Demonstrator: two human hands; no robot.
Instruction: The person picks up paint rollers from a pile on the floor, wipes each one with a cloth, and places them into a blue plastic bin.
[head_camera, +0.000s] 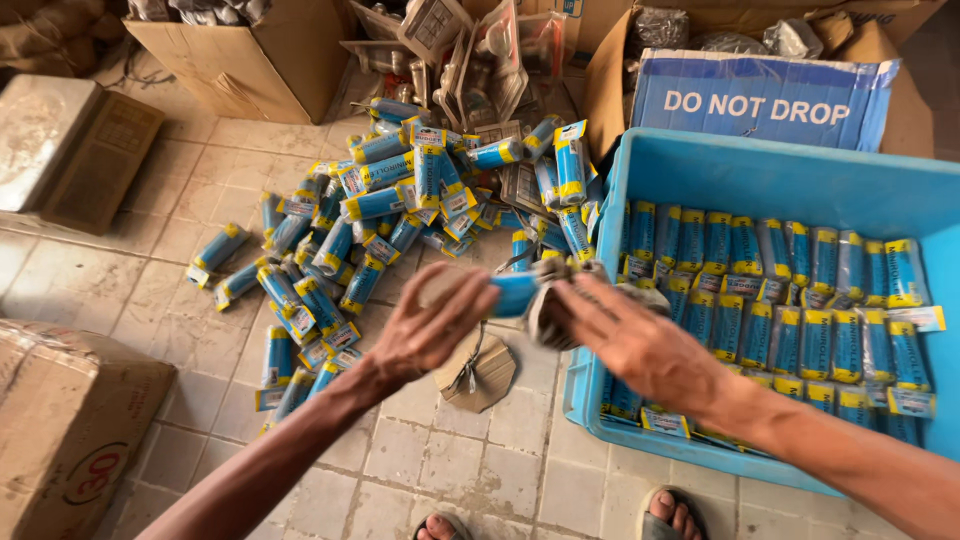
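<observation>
My left hand (432, 327) holds one end of a small blue tube-shaped packet (517, 293) above the tiled floor. My right hand (640, 345) reaches in from the right, fingers spread, and touches the packet's other end beside the bin's near left corner; motion blur hides its grip. A large pile of the same blue and yellow packets (385, 215) lies on the floor to the left and behind. More of them stand in neat rows inside a blue plastic bin (780, 170) on the right.
Cardboard boxes (255, 60) stand at the back, one (70, 420) at near left, a flat one (70, 145) at far left. A folded blue sheet (760, 100) leans behind the bin. A cardboard scrap (478, 372) lies under my hands. My sandalled feet (675, 512) are at the bottom.
</observation>
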